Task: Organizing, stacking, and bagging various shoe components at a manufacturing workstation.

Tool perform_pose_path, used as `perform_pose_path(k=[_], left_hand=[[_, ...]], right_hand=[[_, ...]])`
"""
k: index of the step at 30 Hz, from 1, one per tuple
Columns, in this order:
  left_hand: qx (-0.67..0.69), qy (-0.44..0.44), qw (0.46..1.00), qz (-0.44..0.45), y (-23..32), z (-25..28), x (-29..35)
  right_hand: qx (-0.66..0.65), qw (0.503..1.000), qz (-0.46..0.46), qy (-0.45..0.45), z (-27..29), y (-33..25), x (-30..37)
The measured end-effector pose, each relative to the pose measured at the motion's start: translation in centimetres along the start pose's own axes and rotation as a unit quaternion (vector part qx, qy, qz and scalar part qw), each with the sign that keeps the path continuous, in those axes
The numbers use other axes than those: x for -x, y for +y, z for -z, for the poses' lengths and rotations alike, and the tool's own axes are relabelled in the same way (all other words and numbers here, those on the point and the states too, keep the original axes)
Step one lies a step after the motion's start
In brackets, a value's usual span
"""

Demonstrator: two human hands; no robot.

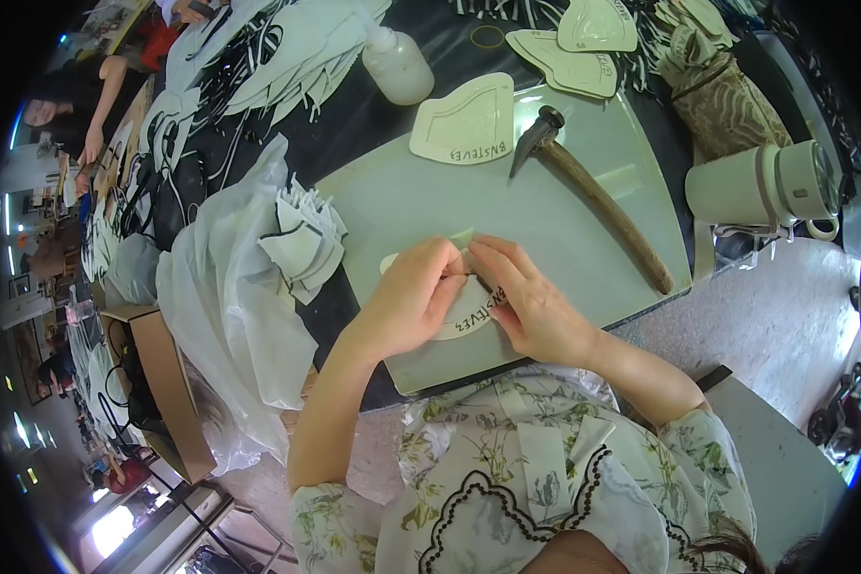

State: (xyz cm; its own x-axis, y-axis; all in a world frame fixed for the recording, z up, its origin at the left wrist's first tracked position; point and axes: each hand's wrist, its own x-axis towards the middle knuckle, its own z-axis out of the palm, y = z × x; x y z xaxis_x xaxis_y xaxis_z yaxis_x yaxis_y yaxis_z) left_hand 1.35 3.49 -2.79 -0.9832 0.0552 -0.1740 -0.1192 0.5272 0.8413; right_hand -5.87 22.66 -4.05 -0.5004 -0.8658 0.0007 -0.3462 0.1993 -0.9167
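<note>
head view: left hand (416, 292) and right hand (538, 304) meet at the frame's centre, fingertips pinched together on a pale piece (464, 235) above a lettered cream template (461, 323), the exact grip partly hidden; at the top, a translucent bottle (399, 69) holds something whitish; lower left, an open cardboard box (174, 387) holds dark things (142, 392); far right, a cream flask (741, 187) hides its contents; left of centre, a plastic bag (234, 287) slumps, contents unclear
</note>
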Motion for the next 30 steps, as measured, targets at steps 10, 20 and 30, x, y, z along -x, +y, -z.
perform_pose_path(k=[10, 20, 30], left_hand=[[-0.098, -0.019, 0.994, 0.042, 0.8, -1.0, -1.0], [0.085, 0.043, 0.995, -0.027, -0.4, 1.5, 0.8], [-0.087, 0.231, 0.964, -0.102, 5.1, 4.2, 8.4]], right_hand=[[-0.009, 1.000, 0.004, 0.015, -0.3, -0.1, 0.1], [-0.001, 1.000, -0.005, 0.009, -0.2, -0.1, -0.3], [-0.118, 0.992, 0.023, -0.039, 1.7, -3.5, -2.3]])
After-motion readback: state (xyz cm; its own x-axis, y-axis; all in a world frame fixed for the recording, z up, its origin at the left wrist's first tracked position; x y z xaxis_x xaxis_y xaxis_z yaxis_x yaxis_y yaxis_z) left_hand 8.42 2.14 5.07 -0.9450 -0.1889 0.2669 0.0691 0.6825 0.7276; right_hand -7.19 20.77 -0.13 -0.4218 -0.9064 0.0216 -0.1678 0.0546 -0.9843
